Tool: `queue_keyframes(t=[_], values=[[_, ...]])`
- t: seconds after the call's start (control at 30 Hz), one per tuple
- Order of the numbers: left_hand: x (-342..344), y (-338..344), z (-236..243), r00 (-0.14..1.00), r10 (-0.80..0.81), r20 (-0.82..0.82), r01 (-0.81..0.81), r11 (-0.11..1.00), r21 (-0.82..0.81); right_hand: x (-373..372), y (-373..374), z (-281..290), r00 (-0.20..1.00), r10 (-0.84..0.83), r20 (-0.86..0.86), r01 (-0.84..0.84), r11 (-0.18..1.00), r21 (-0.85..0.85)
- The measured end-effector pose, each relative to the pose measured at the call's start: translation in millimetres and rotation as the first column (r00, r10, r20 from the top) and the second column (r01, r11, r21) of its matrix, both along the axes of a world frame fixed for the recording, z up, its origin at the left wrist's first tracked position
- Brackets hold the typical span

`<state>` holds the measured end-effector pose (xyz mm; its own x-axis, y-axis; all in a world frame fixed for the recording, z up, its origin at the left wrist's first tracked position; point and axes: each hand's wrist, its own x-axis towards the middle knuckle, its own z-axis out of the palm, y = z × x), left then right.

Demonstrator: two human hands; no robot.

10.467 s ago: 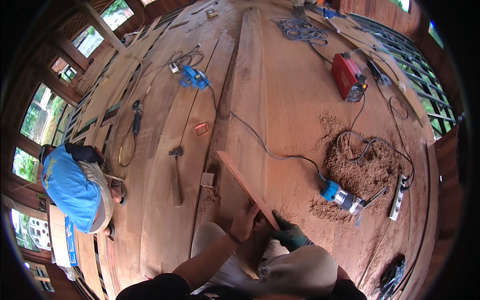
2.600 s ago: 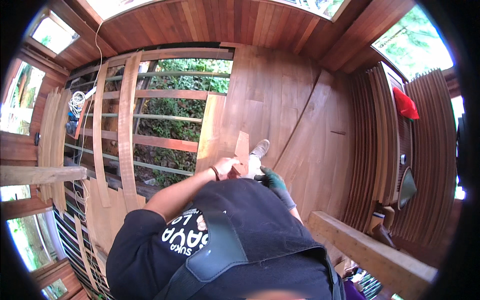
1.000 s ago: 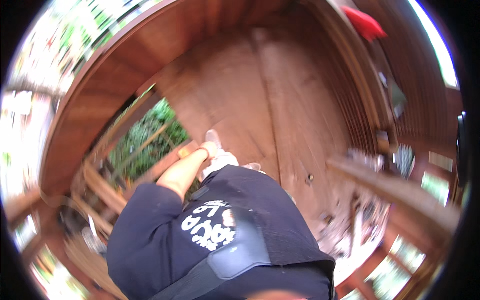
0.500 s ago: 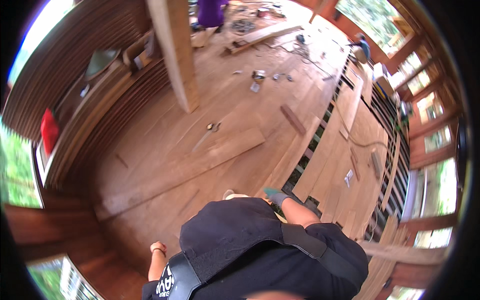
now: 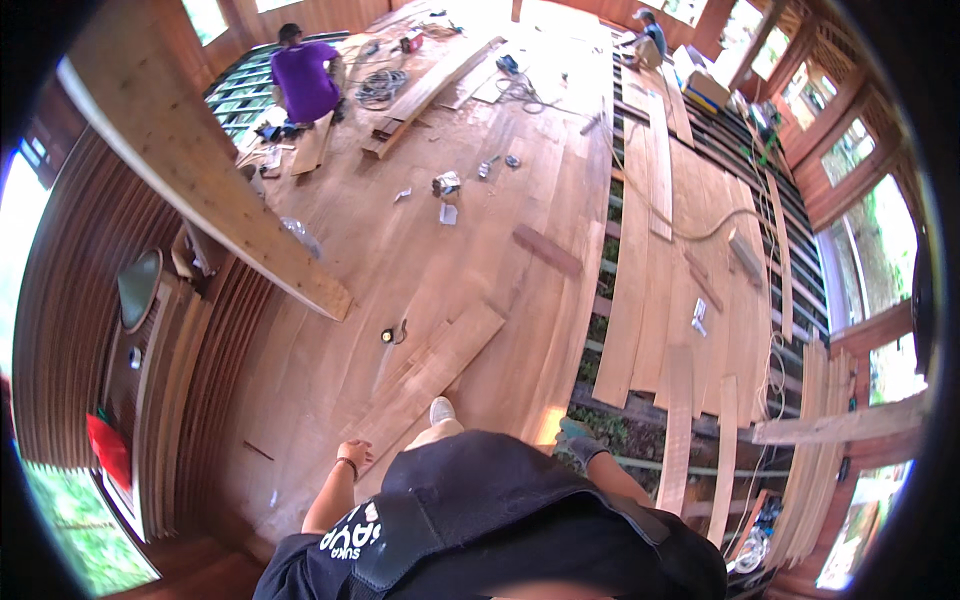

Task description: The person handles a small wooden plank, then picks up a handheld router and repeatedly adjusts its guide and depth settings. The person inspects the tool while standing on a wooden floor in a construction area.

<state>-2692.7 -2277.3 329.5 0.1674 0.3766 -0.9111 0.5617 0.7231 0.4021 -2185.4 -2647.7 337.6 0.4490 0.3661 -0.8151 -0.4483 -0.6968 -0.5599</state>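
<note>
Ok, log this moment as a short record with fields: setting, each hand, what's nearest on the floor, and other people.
setting: wooden room under construction, plank floor partly laid, open joists to the right
left hand: bare, hanging at the side, holds nothing, wristband on the wrist
right hand: in a green glove, holds nothing that shows
nearest on floor: loose floorboard ahead of the shoe; small round tape measure beyond it
other people: person in purple shirt crouching far left; second person far back

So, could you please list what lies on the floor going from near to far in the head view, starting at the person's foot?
Shoe → loose plank → tape measure → short dark board → small metal tool → cable coil → co-worker in purple.
</note>
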Motion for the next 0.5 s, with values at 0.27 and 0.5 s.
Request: queue_keyframes(t=[0.27, 0.5], values=[[63.9, 141.7, -14.2, -0.264, -0.879, -0.396, 0.964, -0.226, -0.141, -14.4, -28.5, 0.4, 0.803, 0.465, 0.372, -0.369, 0.879, -0.301], [315.4, 263.5, -40.3, 0.910, -0.395, -0.126, 0.406, 0.911, 0.076, 51.1, 5.8, -39.9, 0.937, 0.315, 0.150, -0.244, 0.898, -0.365]])
